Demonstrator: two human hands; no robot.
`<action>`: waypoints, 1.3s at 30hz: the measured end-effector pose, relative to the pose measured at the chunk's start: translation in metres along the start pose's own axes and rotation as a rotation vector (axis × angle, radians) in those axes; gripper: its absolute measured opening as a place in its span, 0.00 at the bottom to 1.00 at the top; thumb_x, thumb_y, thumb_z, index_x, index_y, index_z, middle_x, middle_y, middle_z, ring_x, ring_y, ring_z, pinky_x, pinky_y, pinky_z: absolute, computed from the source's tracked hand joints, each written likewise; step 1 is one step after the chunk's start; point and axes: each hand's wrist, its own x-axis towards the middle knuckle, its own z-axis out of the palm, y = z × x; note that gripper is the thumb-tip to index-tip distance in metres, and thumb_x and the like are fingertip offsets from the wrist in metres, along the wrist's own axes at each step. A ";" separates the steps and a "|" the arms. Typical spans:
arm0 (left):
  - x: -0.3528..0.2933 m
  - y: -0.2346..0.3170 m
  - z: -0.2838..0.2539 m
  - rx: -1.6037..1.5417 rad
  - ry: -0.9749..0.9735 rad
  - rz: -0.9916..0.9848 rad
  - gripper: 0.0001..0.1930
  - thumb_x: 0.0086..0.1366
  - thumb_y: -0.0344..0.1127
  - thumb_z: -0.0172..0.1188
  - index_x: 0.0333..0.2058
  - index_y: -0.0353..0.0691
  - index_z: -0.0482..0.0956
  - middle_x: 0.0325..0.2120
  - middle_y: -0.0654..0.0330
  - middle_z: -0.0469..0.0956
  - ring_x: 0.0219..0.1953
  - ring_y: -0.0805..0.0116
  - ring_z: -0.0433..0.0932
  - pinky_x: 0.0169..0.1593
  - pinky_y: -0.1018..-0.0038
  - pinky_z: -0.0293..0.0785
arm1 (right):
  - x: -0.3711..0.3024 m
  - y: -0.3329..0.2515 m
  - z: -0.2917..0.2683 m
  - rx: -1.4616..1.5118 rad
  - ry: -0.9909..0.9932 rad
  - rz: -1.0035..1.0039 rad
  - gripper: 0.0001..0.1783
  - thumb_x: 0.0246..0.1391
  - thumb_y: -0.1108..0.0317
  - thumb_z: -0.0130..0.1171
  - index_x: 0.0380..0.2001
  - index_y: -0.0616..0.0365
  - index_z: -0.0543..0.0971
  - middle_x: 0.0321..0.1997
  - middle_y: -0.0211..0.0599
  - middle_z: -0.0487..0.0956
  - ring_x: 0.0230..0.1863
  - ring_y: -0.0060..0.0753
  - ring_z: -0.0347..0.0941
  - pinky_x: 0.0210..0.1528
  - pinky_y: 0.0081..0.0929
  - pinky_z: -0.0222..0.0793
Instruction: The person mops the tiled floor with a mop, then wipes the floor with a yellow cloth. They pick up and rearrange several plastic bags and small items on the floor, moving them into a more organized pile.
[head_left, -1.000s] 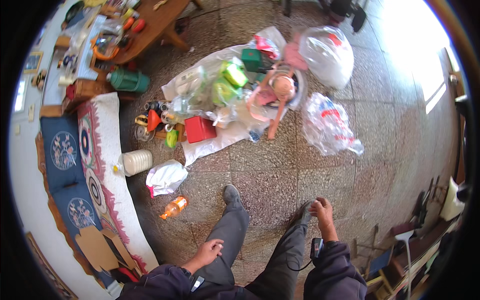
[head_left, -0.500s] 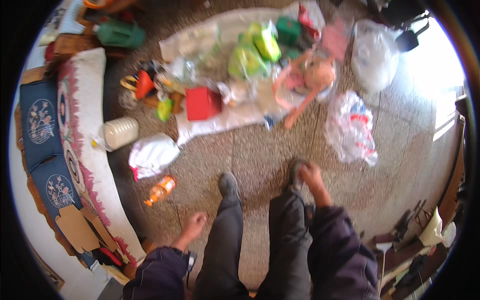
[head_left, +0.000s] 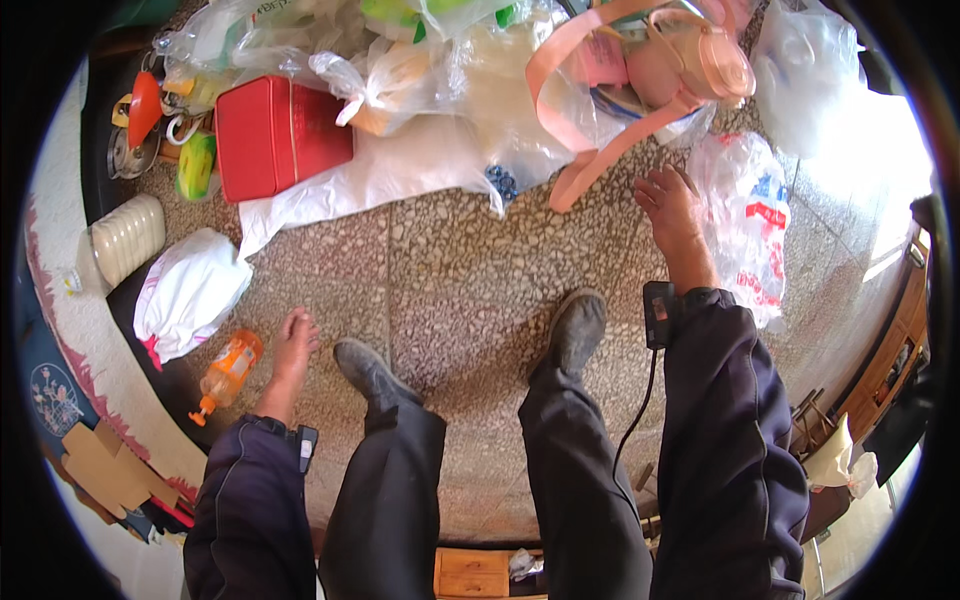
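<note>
The right hand [head_left: 672, 207], fingers loosely spread and holding nothing visible, is at the left edge of the crumpled clear plastic bag [head_left: 742, 205]; whether they touch, I cannot tell. The left hand [head_left: 292, 345], bare with fingers loosely parted, hangs just right of the orange bottle [head_left: 232, 365] lying on the floor [head_left: 450, 330].

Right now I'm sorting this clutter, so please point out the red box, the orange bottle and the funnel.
Red box [head_left: 274, 139]: head view, on its larger visible face.
Orange bottle [head_left: 231, 367]: head view, middle of its body.
Funnel [head_left: 145, 106]: head view, on its red-orange cone.
</note>
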 end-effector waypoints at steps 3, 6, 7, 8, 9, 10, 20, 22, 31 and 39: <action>0.029 0.012 -0.004 -0.140 -0.030 -0.012 0.33 0.68 0.54 0.53 0.64 0.42 0.60 0.61 0.47 0.65 0.57 0.54 0.71 0.59 0.63 0.68 | 0.028 -0.008 0.001 0.101 0.072 0.014 0.27 0.67 0.59 0.43 0.63 0.64 0.57 0.65 0.53 0.64 0.55 0.50 0.72 0.52 0.38 0.72; 0.047 0.027 -0.007 -0.241 -0.058 0.006 0.36 0.68 0.55 0.52 0.66 0.40 0.55 0.62 0.46 0.63 0.59 0.55 0.69 0.60 0.63 0.66 | 0.046 -0.013 0.000 0.165 -0.016 0.029 0.28 0.68 0.57 0.39 0.64 0.65 0.55 0.67 0.54 0.63 0.58 0.51 0.69 0.57 0.40 0.70; 0.052 0.033 -0.008 -0.258 -0.072 -0.002 0.38 0.68 0.57 0.51 0.68 0.39 0.52 0.63 0.47 0.61 0.59 0.56 0.68 0.62 0.63 0.63 | 0.054 -0.016 0.000 0.243 -0.025 0.103 0.28 0.69 0.56 0.38 0.64 0.65 0.55 0.65 0.54 0.65 0.59 0.50 0.69 0.58 0.41 0.69; 0.057 0.038 -0.007 -0.321 -0.097 -0.013 0.38 0.69 0.57 0.51 0.67 0.39 0.52 0.63 0.47 0.62 0.59 0.57 0.68 0.62 0.63 0.63 | 0.060 -0.018 0.001 0.262 -0.062 0.125 0.29 0.69 0.56 0.37 0.64 0.65 0.56 0.64 0.53 0.66 0.57 0.48 0.70 0.56 0.39 0.70; 0.060 0.043 -0.006 -0.373 -0.112 -0.018 0.38 0.69 0.57 0.50 0.67 0.39 0.52 0.63 0.48 0.62 0.59 0.57 0.68 0.62 0.63 0.63 | 0.065 -0.017 0.003 0.278 -0.082 0.143 0.29 0.69 0.55 0.37 0.64 0.64 0.57 0.63 0.52 0.68 0.56 0.47 0.71 0.54 0.37 0.71; 0.064 0.048 -0.005 -0.407 -0.109 -0.037 0.38 0.69 0.57 0.50 0.67 0.39 0.52 0.63 0.48 0.62 0.58 0.58 0.69 0.63 0.64 0.63 | 0.070 -0.016 0.005 0.288 -0.077 0.168 0.29 0.68 0.54 0.36 0.64 0.64 0.57 0.62 0.51 0.69 0.54 0.45 0.72 0.53 0.35 0.72; 0.083 0.081 0.025 -0.807 -0.153 0.000 0.36 0.68 0.53 0.55 0.66 0.39 0.55 0.59 0.52 0.67 0.57 0.61 0.69 0.64 0.66 0.62 | 0.080 -0.015 -0.004 0.084 0.099 -0.019 0.13 0.64 0.62 0.50 0.46 0.58 0.70 0.36 0.36 0.78 0.34 0.33 0.78 0.31 0.29 0.74; 0.086 0.085 0.028 -0.823 -0.155 0.000 0.35 0.68 0.52 0.56 0.65 0.39 0.56 0.59 0.53 0.67 0.57 0.62 0.70 0.64 0.67 0.62 | 0.076 -0.016 -0.004 0.027 0.101 -0.063 0.12 0.63 0.63 0.51 0.45 0.57 0.70 0.36 0.36 0.77 0.34 0.33 0.78 0.31 0.28 0.73; 0.101 0.103 0.036 -0.963 -0.086 0.007 0.27 0.66 0.47 0.60 0.59 0.40 0.65 0.52 0.59 0.73 0.52 0.67 0.74 0.54 0.71 0.71 | 0.081 -0.013 -0.005 0.350 0.121 -0.042 0.21 0.62 0.59 0.52 0.53 0.60 0.66 0.49 0.41 0.72 0.46 0.39 0.75 0.36 0.29 0.72; 0.111 0.111 0.043 -0.932 0.011 -0.053 0.13 0.66 0.47 0.61 0.37 0.45 0.74 0.28 0.68 0.70 0.31 0.75 0.71 0.38 0.78 0.71 | 0.102 -0.021 -0.014 0.285 -0.014 0.099 0.17 0.62 0.54 0.54 0.42 0.56 0.73 0.30 0.34 0.74 0.24 0.30 0.74 0.25 0.26 0.70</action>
